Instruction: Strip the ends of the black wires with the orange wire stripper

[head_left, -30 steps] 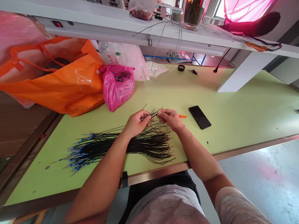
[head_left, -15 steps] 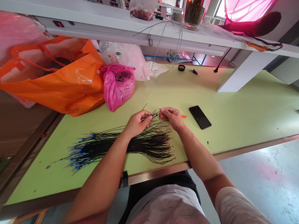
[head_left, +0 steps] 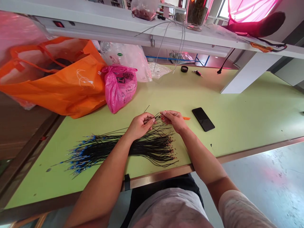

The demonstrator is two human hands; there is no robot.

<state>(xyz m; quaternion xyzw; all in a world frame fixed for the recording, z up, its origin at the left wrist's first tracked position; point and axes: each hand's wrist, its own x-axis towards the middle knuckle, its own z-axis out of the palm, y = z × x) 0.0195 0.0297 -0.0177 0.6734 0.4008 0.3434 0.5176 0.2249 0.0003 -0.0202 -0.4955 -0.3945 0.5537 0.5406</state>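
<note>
A large bundle of thin black wires [head_left: 106, 147] lies across the green tabletop, with blue pieces at the left ends and coppery tips at the right. Above its right part, my left hand [head_left: 143, 123] is closed on a few black wires, whose ends poke out past the thumb. Close beside it, my right hand [head_left: 173, 119] pinches at the ends of these wires with thumb and forefinger. An orange tool [head_left: 186, 118], partly hidden, shows behind the right hand; whether the hand touches it I cannot tell.
A black phone [head_left: 203, 119] lies right of my hands. Left and behind stand an orange bag [head_left: 71, 85] and a pink plastic bag [head_left: 121, 87]. A white shelf [head_left: 95, 23] spans the back, with a support panel [head_left: 249, 72] at right. A tape roll [head_left: 184, 68] sits farther back.
My right hand has shifted slightly left, its fingertips closer to my left hand. My left hand stays almost still with the wires.
</note>
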